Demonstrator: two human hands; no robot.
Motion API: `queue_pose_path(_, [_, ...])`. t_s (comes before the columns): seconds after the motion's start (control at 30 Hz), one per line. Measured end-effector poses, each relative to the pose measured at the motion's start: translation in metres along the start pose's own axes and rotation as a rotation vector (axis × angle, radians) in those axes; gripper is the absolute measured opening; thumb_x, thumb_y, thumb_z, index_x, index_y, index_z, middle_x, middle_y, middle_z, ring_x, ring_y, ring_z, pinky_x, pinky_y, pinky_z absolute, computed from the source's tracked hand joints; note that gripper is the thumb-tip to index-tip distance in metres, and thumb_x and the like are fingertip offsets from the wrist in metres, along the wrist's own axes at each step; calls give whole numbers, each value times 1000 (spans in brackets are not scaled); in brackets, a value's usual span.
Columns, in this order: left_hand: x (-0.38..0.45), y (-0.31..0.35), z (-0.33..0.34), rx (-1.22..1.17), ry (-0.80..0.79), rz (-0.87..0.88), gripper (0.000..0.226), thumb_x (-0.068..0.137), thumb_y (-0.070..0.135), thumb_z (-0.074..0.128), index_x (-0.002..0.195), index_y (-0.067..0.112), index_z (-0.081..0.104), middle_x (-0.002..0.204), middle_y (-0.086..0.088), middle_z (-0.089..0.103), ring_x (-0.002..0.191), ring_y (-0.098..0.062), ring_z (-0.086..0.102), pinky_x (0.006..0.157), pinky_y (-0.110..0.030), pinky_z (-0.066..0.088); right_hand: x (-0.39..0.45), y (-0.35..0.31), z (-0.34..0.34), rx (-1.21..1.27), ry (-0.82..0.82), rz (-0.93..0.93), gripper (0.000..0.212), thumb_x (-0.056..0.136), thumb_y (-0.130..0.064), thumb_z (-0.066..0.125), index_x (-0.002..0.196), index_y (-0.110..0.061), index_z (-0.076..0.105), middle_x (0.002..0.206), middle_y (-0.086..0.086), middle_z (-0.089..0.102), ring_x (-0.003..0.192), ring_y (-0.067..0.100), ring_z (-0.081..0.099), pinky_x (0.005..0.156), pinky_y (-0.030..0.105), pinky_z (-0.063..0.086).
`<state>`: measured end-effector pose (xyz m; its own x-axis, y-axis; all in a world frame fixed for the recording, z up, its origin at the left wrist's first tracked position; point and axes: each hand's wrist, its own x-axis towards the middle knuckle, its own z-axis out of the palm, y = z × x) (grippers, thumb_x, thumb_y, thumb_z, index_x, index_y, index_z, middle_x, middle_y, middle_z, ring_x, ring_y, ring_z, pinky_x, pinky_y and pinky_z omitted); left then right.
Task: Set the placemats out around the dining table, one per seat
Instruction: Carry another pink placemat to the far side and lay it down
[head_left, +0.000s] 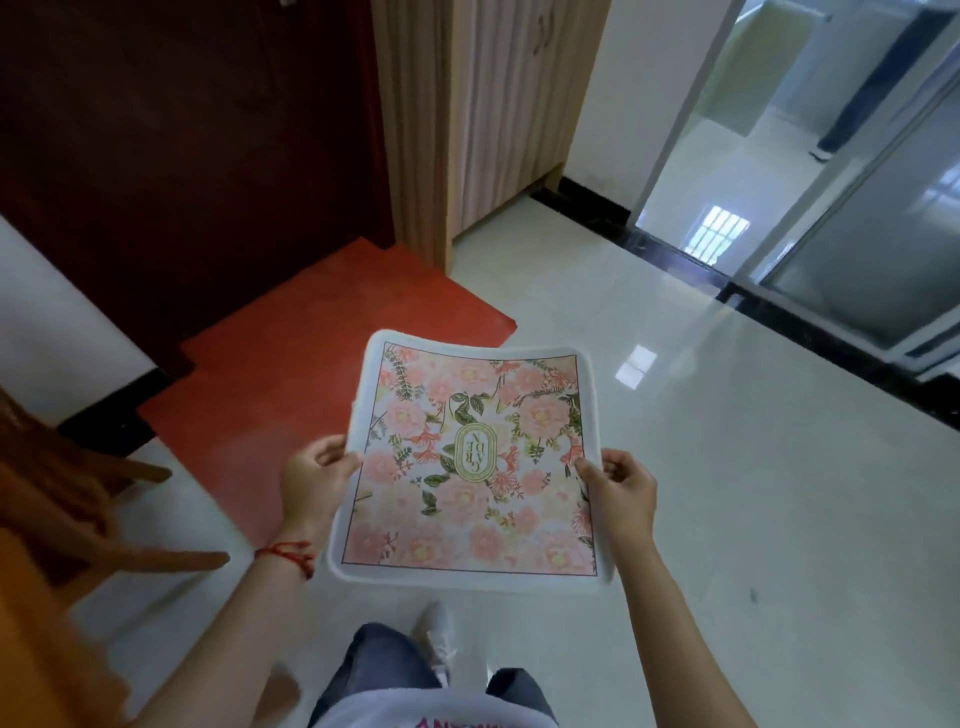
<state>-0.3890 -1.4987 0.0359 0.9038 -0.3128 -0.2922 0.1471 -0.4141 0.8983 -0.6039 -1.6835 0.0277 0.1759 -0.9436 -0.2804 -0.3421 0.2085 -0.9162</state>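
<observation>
A square placemat with pink flowers, green leaves and a white border hangs flat in front of me over the floor. My left hand pinches its left edge, a red string bracelet on that wrist. My right hand pinches its right edge. Both hands hold it at about waist height. No dining table top shows in the head view.
A wooden chair stands blurred at the left edge. An orange-red floor mat lies before a dark red door. A pale wooden cabinet stands behind. A glass sliding door is at the right, with glossy white tiles underfoot.
</observation>
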Motion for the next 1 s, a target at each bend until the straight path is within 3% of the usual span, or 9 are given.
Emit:
queue_pose_path(0.13, [37,16,-1,-21,61,-34,27,79,-3,64,106,1,64,93,-8,65,81,-22,59,71,-25,46,41,-32,35,-29,-84,-30,10,76,-13,70,81,-9,62,66,6,58,53,19,53,53,33,50])
queue_pose_path(0.23, [57,24,-5,-59,118,-46,23,79,-6,63,99,5,64,80,-1,64,70,-16,58,55,-6,44,70,-53,64,-66,-159,-56,10,76,-13,70,79,-10,61,69,7,60,55,19,56,52,30,50])
queue_pose_path(0.33, [73,28,-8,-61,218,-76,22,78,-6,62,97,3,67,85,-5,66,73,-18,58,51,0,41,99,-71,95,-124,-251,-100,9,77,-12,69,76,-11,60,70,10,60,58,19,56,53,28,48])
queue_pose_path(0.53, [98,36,-9,-161,408,-168,22,77,-5,63,95,8,67,79,1,65,75,-17,59,64,-17,42,154,-107,157,-230,-478,-178,13,76,-15,70,80,-7,60,84,24,65,65,25,59,66,43,54])
queue_pose_path(0.73, [114,52,-4,-287,629,-236,25,77,-8,62,92,12,63,71,6,60,68,-11,56,63,-18,42,192,-147,217,-280,-690,-259,12,78,-12,70,79,-9,59,82,14,67,68,23,63,50,22,51])
queue_pose_path(0.9, [127,58,-16,-367,755,-291,22,75,-7,65,93,6,67,86,-9,66,80,-24,60,78,-29,45,206,-173,270,-318,-816,-310,13,75,-10,72,84,-8,63,78,4,66,73,24,65,56,27,52])
queue_pose_path(1.0, [138,62,-30,-396,821,-303,21,74,-7,66,88,9,68,82,-10,67,80,-26,61,81,-33,48,207,-186,303,-326,-881,-345,16,74,-11,73,87,-8,65,81,4,68,73,22,66,61,31,55])
